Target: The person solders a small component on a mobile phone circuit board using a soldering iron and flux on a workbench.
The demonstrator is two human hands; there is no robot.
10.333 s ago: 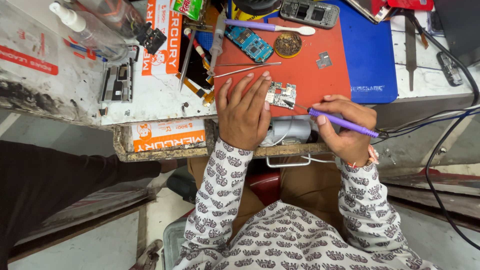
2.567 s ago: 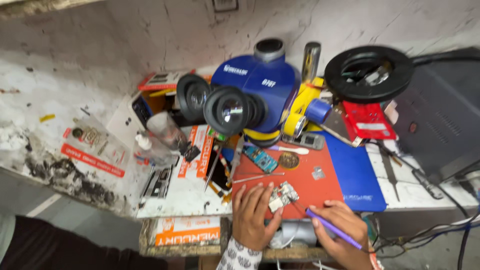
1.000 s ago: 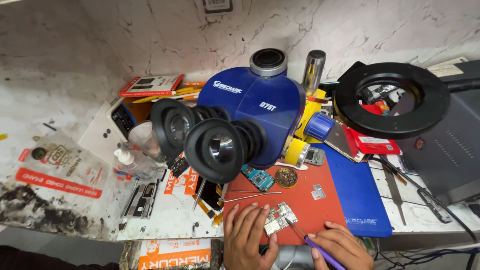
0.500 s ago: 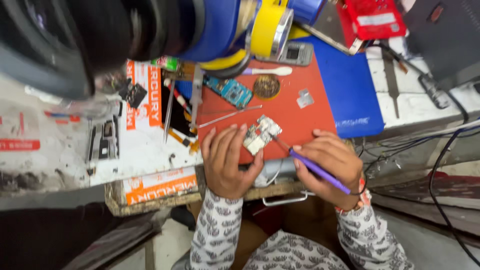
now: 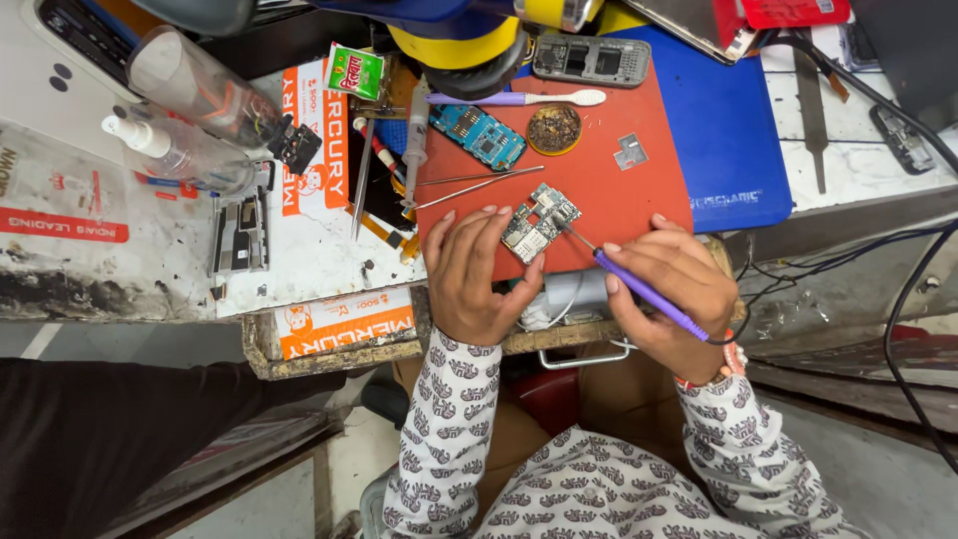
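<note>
Between the two hands, on the near edge of the red work mat (image 5: pixel 599 190), lies the small circuit board (image 5: pixel 539 222). Half a second ago a microscope head filled the upper left of the view; now the camera looks nearly straight down and the whole bench shows, while the hands sit much as they did. That reads as the board being worked on in place, not moved.

The left hand (image 5: pixel 474 269) lies flat, fingers close together and stretched forward, fingertips (image 5: pixel 489 215) touching the board's left edge and pinning it down. The right hand (image 5: pixel 669 284) is curled shut around a purple-handled soldering iron (image 5: pixel 649 294) in a pen grip; its thin metal tip reaches up and left from the fingers and meets the board's right side.

Just beyond the left fingertips lie two thin metal tweezers (image 5: pixel 479 183), and farther off a blue circuit board (image 5: pixel 477 135), a round tin of brown flux (image 5: pixel 554 128) and a small grey metal shield (image 5: pixel 630 152). Beyond the right fingers the mat is bare up to the blue mat (image 5: pixel 728 130), which leaves sliding room that way. Behind both palms the bench edge drops away at once, and dark cables (image 5: pixel 848 255) trail right of the right wrist, so room to draw back is short.
</note>
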